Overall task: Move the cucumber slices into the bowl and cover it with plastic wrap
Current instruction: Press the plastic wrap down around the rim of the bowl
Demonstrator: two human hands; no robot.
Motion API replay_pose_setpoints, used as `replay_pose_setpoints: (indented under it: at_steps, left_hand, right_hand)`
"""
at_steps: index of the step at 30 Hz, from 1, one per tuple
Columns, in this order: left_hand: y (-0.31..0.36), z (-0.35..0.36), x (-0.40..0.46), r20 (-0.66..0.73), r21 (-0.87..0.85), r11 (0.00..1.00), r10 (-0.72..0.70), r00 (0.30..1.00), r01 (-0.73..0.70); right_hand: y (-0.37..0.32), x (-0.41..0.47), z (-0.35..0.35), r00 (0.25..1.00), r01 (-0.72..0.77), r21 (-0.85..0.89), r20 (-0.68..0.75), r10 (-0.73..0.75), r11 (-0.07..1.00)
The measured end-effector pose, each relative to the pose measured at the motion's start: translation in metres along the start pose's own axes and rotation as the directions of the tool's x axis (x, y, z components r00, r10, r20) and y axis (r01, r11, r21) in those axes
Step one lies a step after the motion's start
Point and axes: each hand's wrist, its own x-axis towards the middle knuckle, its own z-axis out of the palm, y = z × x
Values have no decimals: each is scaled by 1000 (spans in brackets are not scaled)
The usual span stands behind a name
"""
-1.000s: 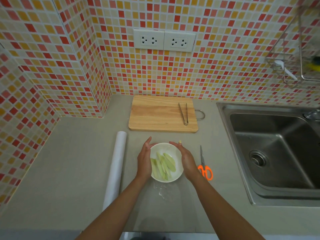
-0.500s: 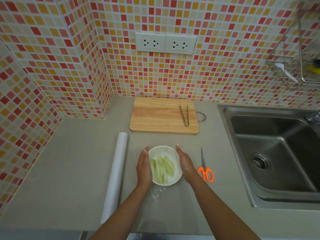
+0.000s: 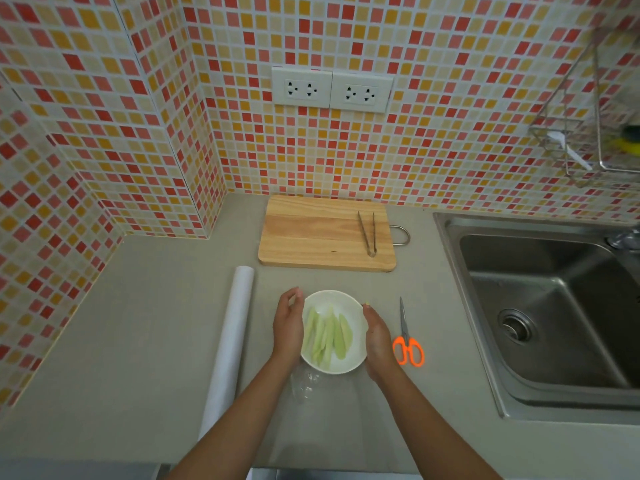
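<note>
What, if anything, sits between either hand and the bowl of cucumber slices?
Nothing visible. The left hand and right hand cup opposite sides of the white bowl, cucumber slices inside. Scissors and the wrap roll lie outside the hands.

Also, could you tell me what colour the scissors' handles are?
Bright orange; the scissors show clearly in the head view.
</note>
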Motion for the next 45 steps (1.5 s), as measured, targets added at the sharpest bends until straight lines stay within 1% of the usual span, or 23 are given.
replay_pose_setpoints:
  at_steps: [3,9,11,14,16,18,21,22,23,25,27,30,33,35,36,38,39,41,42,43,45]
  left_hand:
    - [3,4,6,47,16,999,-42,998,41]
    - [11,9,10,79,112,976,-198,977,189]
    - [12,8,12,103,45,968,-250,963,247]
    - [14,7,12,196,-95,926,-341,919,364]
    - [16,7,11,235,-138,920,-329,915,367]
    - [19,5,10,229,-154,934,-283,932,321]
    - [13,3,5,83,-162,980,-106,991,118]
    - [10,4,0,42,-190,979,-73,996,80]
    - [5,7,-5,31,-222,973,-61,998,66]
    - [-1,14,-14,54,-273,956,-93,994,104]
    - [0,21,-17,46,-316,934,-161,986,167]
    - [5,20,-9,43,-288,937,-192,980,197]
    - [8,12,-1,50,-226,953,-196,979,203]
    - [9,6,4,55,-180,963,-193,980,200]
    - [9,4,6,70,-161,966,-194,979,203]
    - [10,0,12,111,-121,967,-212,971,225]
    - [11,-1,14,133,-104,964,-229,964,243]
    - [12,-2,15,166,-92,957,-259,951,277]
    - [13,-1,14,181,-105,953,-262,948,284]
    - [13,-1,13,195,-127,949,-262,945,289]
    - [13,-1,11,213,-188,934,-263,941,304]
  right_hand:
    - [-1,0,-2,999,25,-46,-20,-26,999]
    - [-2,1,3,993,43,-57,-107,-49,997]
    - [-3,1,6,992,51,-66,-112,-58,997]
    - [-4,2,6,990,47,-58,-132,-55,997]
    - [-4,4,6,986,40,-49,-158,-47,998]
    - [-5,7,9,978,27,-24,-206,-32,999]
    - [-11,11,13,955,46,44,-295,-31,998]
    - [-13,12,15,949,61,53,-314,-42,997]
    - [-13,13,17,943,77,62,-328,-53,995]
    - [-11,10,23,940,89,90,-337,-54,992]
    - [-4,6,31,938,82,135,-345,-30,987]
    - [1,4,30,926,91,157,-376,-25,983]
    - [-4,10,19,934,62,92,-356,-26,994]
    - [-9,14,13,942,44,-18,-333,-47,999]
    - [-12,16,11,950,59,-64,-303,-76,996]
    - [-17,20,6,975,128,-78,-175,-140,989]
    - [-20,22,4,986,135,-68,-86,-141,988]
    - [-23,23,1,995,56,-60,82,-51,997]
    - [-23,22,1,993,9,-59,121,-2,998]
    - [-23,22,1,992,-13,-66,121,21,998]
    - [-20,22,2,998,-1,-70,64,6,998]
